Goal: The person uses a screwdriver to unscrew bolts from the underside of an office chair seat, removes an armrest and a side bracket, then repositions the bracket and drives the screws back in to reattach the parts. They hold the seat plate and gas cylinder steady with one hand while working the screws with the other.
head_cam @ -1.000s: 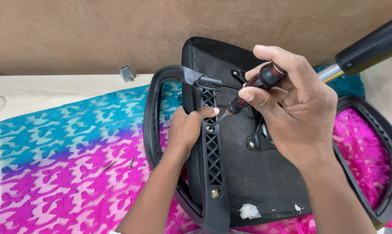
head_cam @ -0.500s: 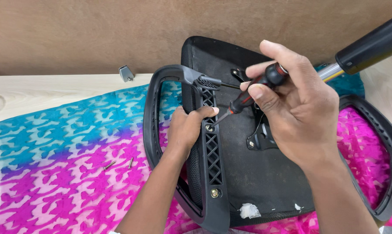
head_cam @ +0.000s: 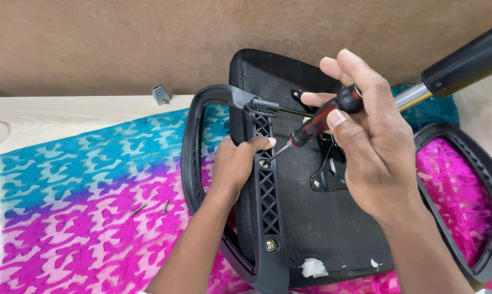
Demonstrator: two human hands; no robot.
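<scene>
Right hand grip clenched on ribbed red-black screwdriver; left hand grasping latticed plastic armrest.

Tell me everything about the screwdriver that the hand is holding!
The screwdriver is small, with a red and black handle and a thin metal shaft. The right hand grips it by the fingers, tilted down to the left. Its tip meets a screw in the black armrest bracket, beside the left hand.

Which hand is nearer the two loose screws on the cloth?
Left. The left hand grips the armrest bracket, just right of the loose screws. The right hand holds the screwdriver farther right, over the seat underside.
</scene>
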